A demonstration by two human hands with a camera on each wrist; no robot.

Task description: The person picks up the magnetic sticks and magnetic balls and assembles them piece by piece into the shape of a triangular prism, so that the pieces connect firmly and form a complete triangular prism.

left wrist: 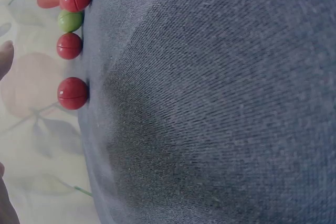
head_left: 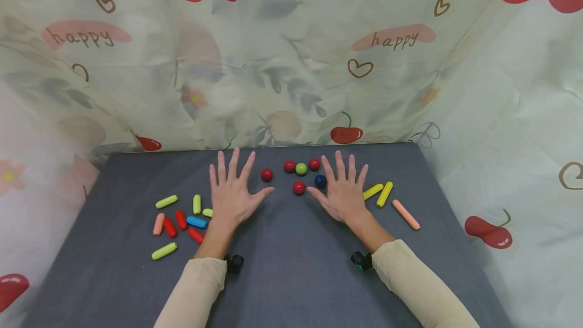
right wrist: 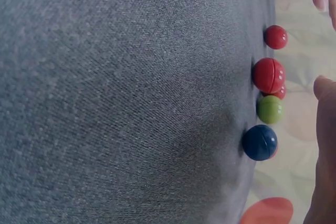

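Observation:
Both hands are spread with straight fingers over the far half of the dark grey table, holding nothing. My left hand (head_left: pixel 232 199) is between a group of short coloured sticks on its left and a red ball (head_left: pixel 266 174) on its right. My right hand (head_left: pixel 342 196) has its thumb close to a dark blue ball (head_left: pixel 320 181) and its outer side close to a yellow stick (head_left: pixel 373 191). Between the hands, near the back edge, lie a green ball (head_left: pixel 301 168) and more red balls (head_left: pixel 298 188). In the right wrist view the blue ball (right wrist: pixel 260 142) shows a seam.
Left of the left hand lie light green sticks (head_left: pixel 164 251), red sticks (head_left: pixel 170 228), a blue stick (head_left: pixel 197 222) and a pink stick (head_left: pixel 159 224). A longer pink stick (head_left: pixel 406 214) lies at the right. A printed cloth (head_left: pixel 282 65) hangs behind the grey table (head_left: pixel 291 277).

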